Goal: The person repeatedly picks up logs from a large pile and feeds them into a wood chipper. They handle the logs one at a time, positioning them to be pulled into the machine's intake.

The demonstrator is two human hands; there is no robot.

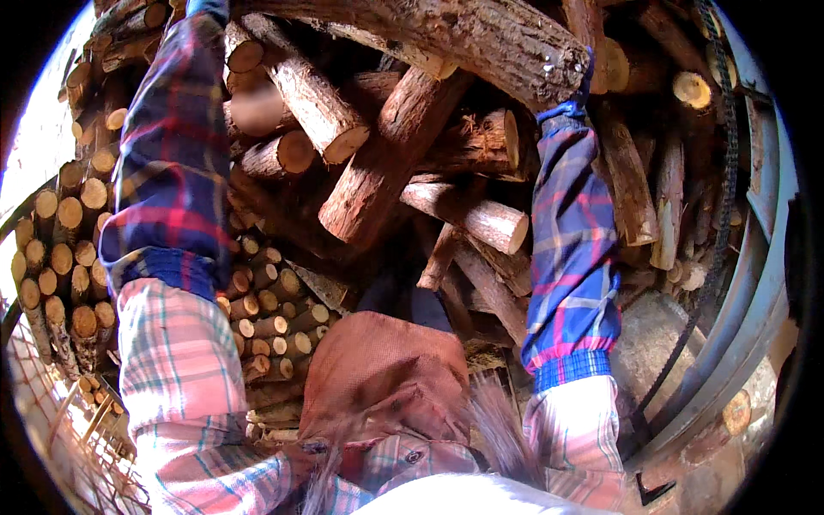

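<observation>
A thick, rough-barked log [463, 39] slants across the top of the head view, above the other wood. My right hand [585, 88], in a blue glove, grips its right end; most of the fingers are behind the wood. At the upper left edge only the blue glove of my left hand [207, 7] shows, near the log's far left part, with its fingers out of sight. Under the log lie a reddish-brown log [382, 167], a pale-barked log [305, 90] and a shorter cut log [472, 215], crossing one another at angles. Plaid sleeves cover both my forearms.
Stacked round logs [69, 257] line the left side, and thinner cut pieces [279, 322] lie lower down. More logs [631, 180] lean at the right. A dark chain [728, 172] hangs beside a curved blue-grey metal rim [755, 266]. My shoes [425, 309] are among the wood.
</observation>
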